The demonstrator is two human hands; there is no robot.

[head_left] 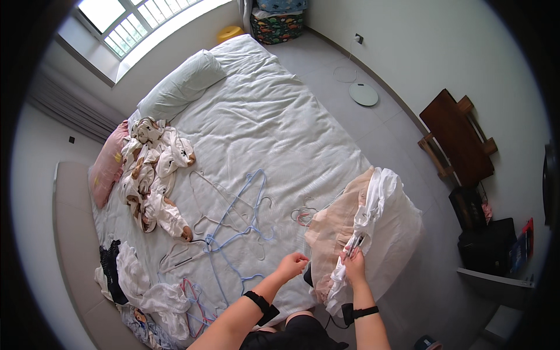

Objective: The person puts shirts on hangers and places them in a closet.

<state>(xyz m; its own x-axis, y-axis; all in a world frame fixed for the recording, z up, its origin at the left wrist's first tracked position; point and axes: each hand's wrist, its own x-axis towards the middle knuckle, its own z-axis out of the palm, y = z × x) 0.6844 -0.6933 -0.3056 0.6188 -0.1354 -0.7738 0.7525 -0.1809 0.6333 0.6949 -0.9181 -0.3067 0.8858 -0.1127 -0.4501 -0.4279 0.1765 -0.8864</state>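
My right hand [353, 266] is closed on a bunched white garment [373, 201] at the right edge of the bed. Short grey, stick-like pieces [354, 240] show at its fingers; their kind is unclear. A sheer beige garment [333, 233] lies beneath and beside the white one, its pale cloth spreading over the bed's edge. My left hand [293, 265] is just left of the beige garment, apart from it, fingers curled together. Whatever it may hold is hidden. A few thin hangers [303, 216] lie beyond that hand, partly beside the beige cloth.
Several blue hangers [233, 204] and white hangers [201, 219] lie tangled mid-bed. Printed white clothes [154, 169] are heaped near a pink pillow [109, 166]. More white clothing [154, 294] lies at lower left. A brown wooden stool [455, 137] and a round scale [363, 94] stand right of the bed.
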